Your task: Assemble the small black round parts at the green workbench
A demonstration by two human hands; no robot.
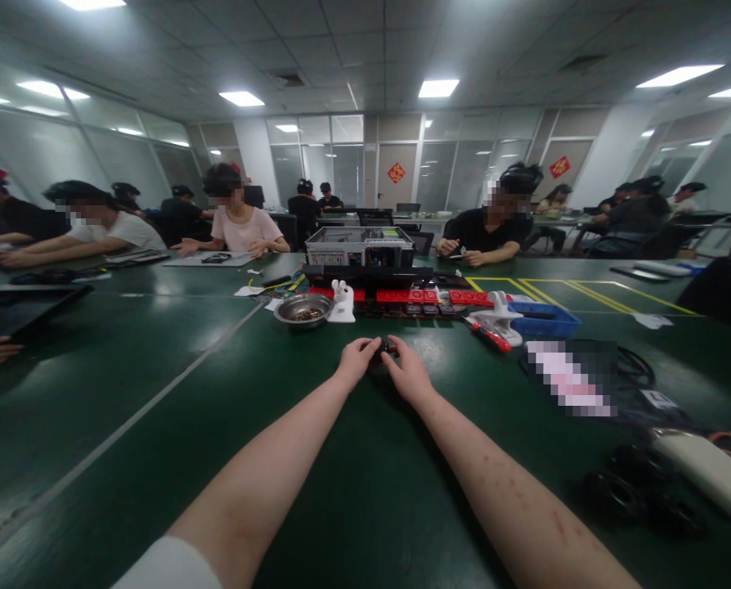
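Over the green table point(316, 474), my left hand point(357, 360) and my right hand point(407, 370) meet, fingers closed on one small black object point(386, 347) between them. It is too small and too covered by fingers to tell its kind. Just beyond the hands lie red and black boxes point(411, 296) in a row. A metal bowl point(304, 312) with small coppery pieces sits to the left, beside a white stand point(342, 303). On the right, a red-handled tool point(491, 336) lies against another white stand point(499, 315).
An open computer case point(359, 248) stands behind the boxes. At the right are a blue tray point(543, 319), black cables point(639, 364), several black round parts point(614, 496) and a pale block with wires point(712, 470). A laptop point(31, 311) is at the left. People sit across the table.
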